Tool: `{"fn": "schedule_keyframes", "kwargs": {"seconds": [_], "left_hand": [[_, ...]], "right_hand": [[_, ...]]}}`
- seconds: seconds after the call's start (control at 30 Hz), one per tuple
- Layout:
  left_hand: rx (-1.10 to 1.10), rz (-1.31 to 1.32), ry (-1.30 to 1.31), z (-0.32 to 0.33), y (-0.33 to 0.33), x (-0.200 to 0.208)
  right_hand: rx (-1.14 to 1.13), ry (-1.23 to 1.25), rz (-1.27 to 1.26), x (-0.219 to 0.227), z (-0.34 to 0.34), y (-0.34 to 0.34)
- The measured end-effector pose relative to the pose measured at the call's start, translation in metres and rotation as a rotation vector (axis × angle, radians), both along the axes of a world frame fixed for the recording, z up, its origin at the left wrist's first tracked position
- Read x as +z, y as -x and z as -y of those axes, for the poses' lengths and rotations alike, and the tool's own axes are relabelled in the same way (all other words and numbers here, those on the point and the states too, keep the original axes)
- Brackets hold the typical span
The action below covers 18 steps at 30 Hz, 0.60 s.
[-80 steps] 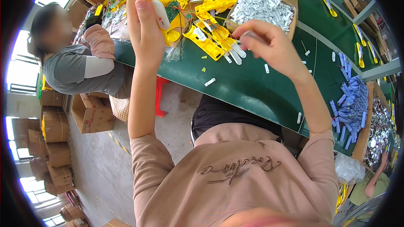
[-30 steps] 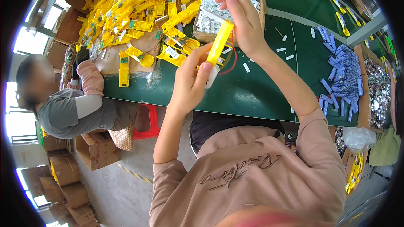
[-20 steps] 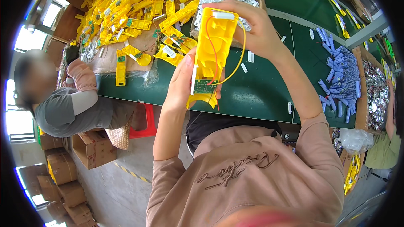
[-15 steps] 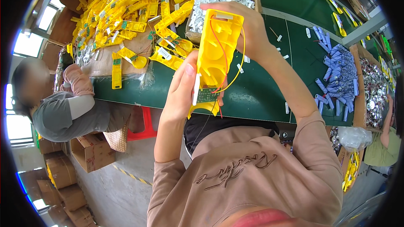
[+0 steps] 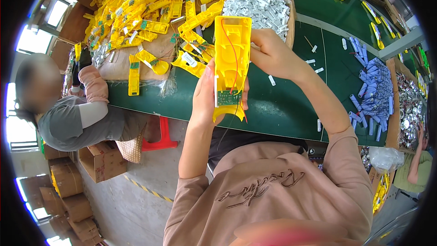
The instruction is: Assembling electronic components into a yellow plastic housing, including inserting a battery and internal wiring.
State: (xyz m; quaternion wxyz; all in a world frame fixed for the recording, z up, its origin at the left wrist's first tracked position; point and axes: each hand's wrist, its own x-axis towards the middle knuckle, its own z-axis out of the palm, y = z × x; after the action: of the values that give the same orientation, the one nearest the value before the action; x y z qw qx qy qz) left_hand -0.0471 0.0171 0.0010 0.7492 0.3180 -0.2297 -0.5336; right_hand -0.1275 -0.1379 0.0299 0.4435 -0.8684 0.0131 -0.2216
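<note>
A long yellow plastic housing (image 5: 233,41) stands upright in front of me, its ribbed hollow inside showing. Across its lower end sits a green circuit board (image 5: 229,97) with a white strip along its left edge. A red wire (image 5: 235,59) runs down the hollow, and loose wire ends hang below the board. My left hand (image 5: 205,92) is wrapped round the lower part of the housing from behind, fingertips showing on the right side. My right hand (image 5: 275,57) is closed at the housing's upper right edge, its thumb and bent fingers against that edge; the fingertips are partly hidden.
Yellow housings (image 5: 150,13) lie heaped at the far left. Behind my hands is a box of small white parts (image 5: 259,11). Blue wired cylinders (image 5: 375,86) and a box of shiny round parts (image 5: 407,105) are at right. A co-worker (image 5: 75,118) sits at left.
My right hand has slid from behind the housing's top down to its right edge. The housing now stands straighter, and the yellow wire that looped out at the right no longer shows.
</note>
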Motion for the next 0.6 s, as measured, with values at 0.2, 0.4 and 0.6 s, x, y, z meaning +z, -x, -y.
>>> {"fn": "schedule_keyframes", "kwargs": {"seconds": [0.2,0.4,0.6], "left_hand": [[0.112,0.001,-0.057,0.007,-0.005,0.002],[0.099,0.075,-0.060,0.016,-0.001,-0.007],[0.228,0.157,0.007,0.017,0.005,-0.009]], "right_hand": [[0.298,-0.407,0.084,-0.007,0.001,-0.001],[0.198,-0.577,0.079,-0.019,-0.001,-0.011],[0.133,-0.611,-0.069,-0.013,-0.003,-0.009]]}}
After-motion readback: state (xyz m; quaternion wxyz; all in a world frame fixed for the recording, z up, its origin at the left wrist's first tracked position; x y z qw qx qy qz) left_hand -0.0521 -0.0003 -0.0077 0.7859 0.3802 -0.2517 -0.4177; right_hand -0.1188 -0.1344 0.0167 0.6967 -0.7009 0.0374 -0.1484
